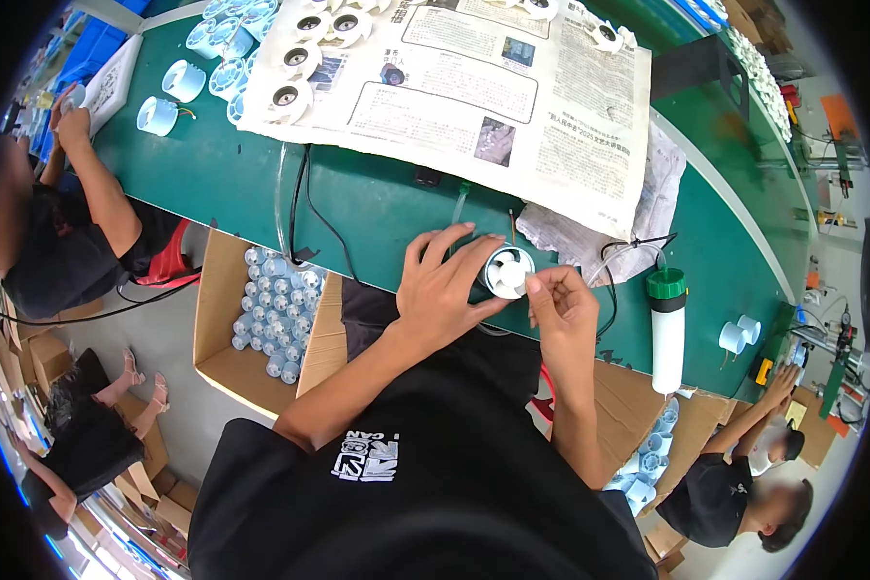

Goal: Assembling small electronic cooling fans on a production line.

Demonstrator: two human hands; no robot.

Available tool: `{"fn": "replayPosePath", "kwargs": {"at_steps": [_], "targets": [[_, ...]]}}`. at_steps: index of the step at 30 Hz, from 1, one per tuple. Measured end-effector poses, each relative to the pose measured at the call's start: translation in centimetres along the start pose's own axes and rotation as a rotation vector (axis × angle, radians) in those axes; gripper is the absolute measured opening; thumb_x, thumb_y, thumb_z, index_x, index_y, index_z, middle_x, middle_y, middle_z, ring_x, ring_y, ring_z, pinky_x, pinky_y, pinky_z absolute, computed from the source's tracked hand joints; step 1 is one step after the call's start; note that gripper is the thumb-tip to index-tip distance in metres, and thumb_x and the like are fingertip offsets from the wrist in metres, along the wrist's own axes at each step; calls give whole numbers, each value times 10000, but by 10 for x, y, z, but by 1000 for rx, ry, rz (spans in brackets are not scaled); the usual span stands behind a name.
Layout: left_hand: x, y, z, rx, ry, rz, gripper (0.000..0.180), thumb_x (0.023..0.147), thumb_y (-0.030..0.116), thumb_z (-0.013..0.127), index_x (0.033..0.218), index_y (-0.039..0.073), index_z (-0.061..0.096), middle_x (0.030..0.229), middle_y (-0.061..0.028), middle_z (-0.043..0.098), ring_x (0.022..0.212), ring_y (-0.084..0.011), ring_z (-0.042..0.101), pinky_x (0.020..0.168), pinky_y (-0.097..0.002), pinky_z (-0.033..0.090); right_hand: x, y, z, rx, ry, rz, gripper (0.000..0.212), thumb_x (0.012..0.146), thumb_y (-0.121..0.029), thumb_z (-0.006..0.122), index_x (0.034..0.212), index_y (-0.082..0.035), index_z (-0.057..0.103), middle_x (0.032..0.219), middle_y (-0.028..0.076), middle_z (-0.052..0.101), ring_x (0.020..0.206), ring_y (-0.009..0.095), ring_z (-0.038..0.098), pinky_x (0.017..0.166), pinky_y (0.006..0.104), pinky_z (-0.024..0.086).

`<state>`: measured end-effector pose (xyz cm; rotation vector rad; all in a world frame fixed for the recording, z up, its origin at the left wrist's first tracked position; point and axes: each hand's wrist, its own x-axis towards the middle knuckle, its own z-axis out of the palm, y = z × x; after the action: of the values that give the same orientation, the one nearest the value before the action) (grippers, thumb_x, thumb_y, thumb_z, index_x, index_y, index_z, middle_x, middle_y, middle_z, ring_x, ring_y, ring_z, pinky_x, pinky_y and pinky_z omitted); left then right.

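Observation:
My left hand (440, 290) wraps its fingers and thumb round a small round housing with a white bladed fan wheel (507, 273) inside. The open face of the housing is turned up, just over the near edge of the green table (387, 213). My right hand (565, 304) is closed, with thumb and forefinger pinched at the right rim of the housing. Whatever lies between those fingertips is too small or hidden to make out. Right of my hands is a white bottle with a green cap (667, 329), with a thin tube running from it.
Newspaper (512, 106) covers the far table, with several white fan wheels (302, 60) on it. Light-blue housings (157, 116) stand at the far left; two more (733, 336) are at right. Cardboard boxes (224, 358) hold more housings. People work at both sides. Dark cables (304, 193) cross the table.

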<state>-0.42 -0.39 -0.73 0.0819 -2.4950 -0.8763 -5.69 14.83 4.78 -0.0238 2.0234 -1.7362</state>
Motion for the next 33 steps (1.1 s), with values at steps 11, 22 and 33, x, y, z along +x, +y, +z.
{"fn": "replayPosePath", "kwargs": {"at_steps": [11, 22, 33], "targets": [[-2, 2, 0, -17, 13, 11, 666, 603, 269, 862, 1189, 90, 600, 1144, -24, 664, 1161, -245, 547, 946, -428, 388, -2, -21, -6, -194, 56, -168, 74, 903, -60, 673, 926, 2, 639, 757, 37, 614, 645, 65, 523, 578, 221, 413], [1, -1, -2, -44, -25, -38, 654, 590, 247, 856, 1186, 117, 620, 1172, 1, 653, 1152, -231, 552, 966, -420, 381, 5, -48, -13, -558, 191, -587, 435, 985, -129, 528, 587, 31, 454, 517, 110, 427, 453, 226, 423, 468, 354, 312], [-14, -7, -9, -280, 202, 139, 414, 723, 279, 791, 1111, 198, 669, 1235, -64, 594, 1141, -304, 521, 922, -456, 390, 5, 60, -30, -747, 201, -494, 527, 1043, -202, 428, 585, 41, 520, 520, 110, 494, 477, 218, 457, 496, 381, 344]]}}
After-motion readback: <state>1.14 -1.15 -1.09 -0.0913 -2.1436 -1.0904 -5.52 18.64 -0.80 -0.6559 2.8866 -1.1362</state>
